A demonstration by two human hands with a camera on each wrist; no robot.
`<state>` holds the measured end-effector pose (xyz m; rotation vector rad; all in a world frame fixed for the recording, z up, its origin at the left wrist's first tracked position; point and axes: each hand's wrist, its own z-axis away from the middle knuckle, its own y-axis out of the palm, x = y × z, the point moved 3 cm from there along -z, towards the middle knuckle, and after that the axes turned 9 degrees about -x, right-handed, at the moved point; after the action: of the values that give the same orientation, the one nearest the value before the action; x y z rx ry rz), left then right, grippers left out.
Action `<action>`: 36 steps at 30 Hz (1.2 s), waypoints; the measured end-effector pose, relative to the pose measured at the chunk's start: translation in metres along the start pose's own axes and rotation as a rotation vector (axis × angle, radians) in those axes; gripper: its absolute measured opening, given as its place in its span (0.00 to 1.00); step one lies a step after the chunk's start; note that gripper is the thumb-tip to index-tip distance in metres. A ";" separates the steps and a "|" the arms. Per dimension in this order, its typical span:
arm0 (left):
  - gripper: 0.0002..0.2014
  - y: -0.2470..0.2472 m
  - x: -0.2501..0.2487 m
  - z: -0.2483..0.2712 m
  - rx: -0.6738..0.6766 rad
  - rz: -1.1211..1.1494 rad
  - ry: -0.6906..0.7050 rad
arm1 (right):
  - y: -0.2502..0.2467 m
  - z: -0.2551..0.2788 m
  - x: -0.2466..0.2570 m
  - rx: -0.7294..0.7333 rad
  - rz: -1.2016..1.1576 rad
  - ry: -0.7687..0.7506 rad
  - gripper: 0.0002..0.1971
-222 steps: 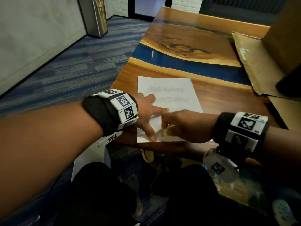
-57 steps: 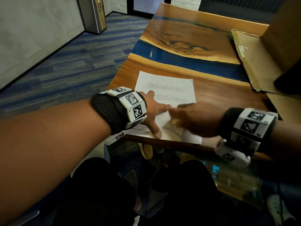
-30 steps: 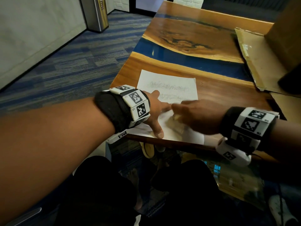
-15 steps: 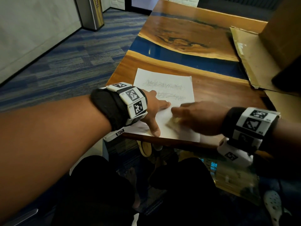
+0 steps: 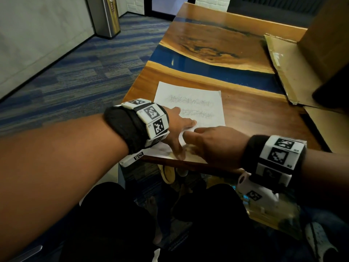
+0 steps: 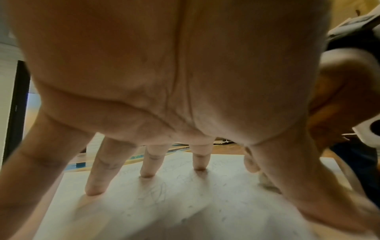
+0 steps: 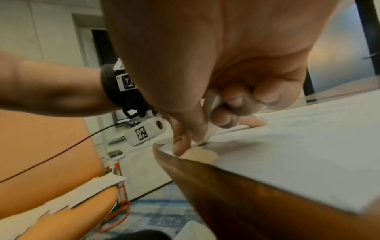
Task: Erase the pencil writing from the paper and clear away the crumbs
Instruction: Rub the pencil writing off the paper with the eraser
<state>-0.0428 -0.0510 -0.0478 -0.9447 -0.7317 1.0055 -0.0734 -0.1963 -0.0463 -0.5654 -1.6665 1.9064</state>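
Note:
A white paper (image 5: 200,95) with two rows of grey pencil scribble (image 5: 190,100) lies at the near edge of the wooden table (image 5: 260,120). My left hand (image 5: 178,127) lies on the paper's near left part, fingers spread straight with their tips pressing the sheet (image 6: 144,203). My right hand (image 5: 211,146) is beside it on the near part of the paper. In the right wrist view its thumb and curled fingers pinch a white eraser (image 7: 211,113) whose tip touches the paper (image 7: 298,138) close to the table's edge. Faint pencil marks (image 6: 158,193) show under my left palm.
Flattened cardboard (image 5: 283,63) and a brown box (image 5: 328,35) cover the table's far right. A blue resin strip (image 5: 217,72) crosses the table beyond the paper. A steel bin (image 5: 107,17) stands on the carpet at the far left. My knees (image 5: 120,224) sit below the table edge.
Over the last second my right hand with the eraser has slid a little nearer and leftward on the paper's near part. My left hand stays pressed in place.

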 end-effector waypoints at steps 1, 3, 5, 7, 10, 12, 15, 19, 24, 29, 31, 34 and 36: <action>0.65 0.000 0.000 0.000 0.002 0.002 -0.002 | -0.001 -0.002 -0.002 0.000 0.003 0.010 0.17; 0.64 0.000 0.001 0.001 0.011 0.008 -0.008 | -0.007 -0.009 -0.023 0.008 0.063 0.141 0.15; 0.63 -0.001 0.001 0.002 0.017 0.001 -0.013 | -0.012 -0.008 -0.038 -0.008 0.122 0.209 0.12; 0.62 -0.001 0.001 0.001 0.008 0.004 -0.005 | -0.011 -0.003 -0.024 0.007 0.087 0.122 0.13; 0.63 0.000 0.000 0.000 0.010 -0.007 -0.003 | -0.005 0.009 -0.002 0.061 0.046 -0.053 0.13; 0.63 -0.001 0.000 0.001 0.014 -0.013 -0.005 | -0.009 0.007 -0.023 0.045 0.064 0.074 0.13; 0.62 -0.003 0.000 0.000 -0.011 -0.072 0.003 | -0.012 0.009 -0.053 -0.028 0.150 0.218 0.11; 0.61 -0.002 -0.003 -0.003 -0.031 -0.046 0.038 | -0.002 0.008 -0.055 -0.054 0.132 0.201 0.12; 0.57 0.004 -0.006 -0.003 -0.101 0.033 0.056 | -0.006 0.005 -0.047 -0.080 0.069 0.202 0.14; 0.60 0.008 -0.004 -0.005 -0.115 0.049 0.077 | -0.006 0.012 -0.001 -0.042 0.072 -0.088 0.14; 0.60 0.007 -0.004 -0.005 -0.105 0.024 0.077 | -0.013 0.004 -0.018 -0.077 0.122 0.002 0.14; 0.60 0.007 -0.004 -0.004 -0.093 -0.007 0.069 | -0.017 0.000 -0.039 -0.122 0.167 0.076 0.13; 0.59 0.007 -0.003 -0.004 -0.096 0.019 0.071 | -0.012 0.002 -0.021 -0.104 0.113 -0.031 0.12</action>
<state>-0.0432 -0.0538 -0.0562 -1.0673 -0.7173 0.9552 -0.0573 -0.2108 -0.0351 -0.6882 -1.7966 1.9239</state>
